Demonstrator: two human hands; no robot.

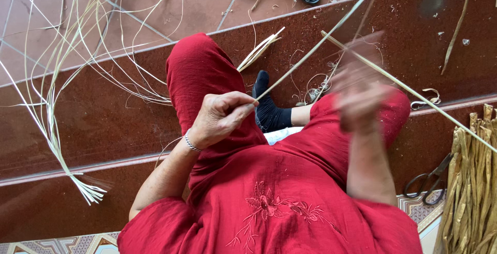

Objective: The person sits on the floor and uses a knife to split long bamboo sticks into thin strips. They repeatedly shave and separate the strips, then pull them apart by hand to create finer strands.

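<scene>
Pale, thin reed strip [310, 52] pinched in left hand [220, 117]; blurred right hand [360, 96] grip unclear.

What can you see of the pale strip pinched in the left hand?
The strip is long, thin, flat and pale yellow-green, like a split reed or cane. One end is pinched in the fingertips of the left hand; from there it runs straight up and to the right, above the floor, out of the top of the frame. It passes near the blurred right hand; contact there is unclear.
</scene>
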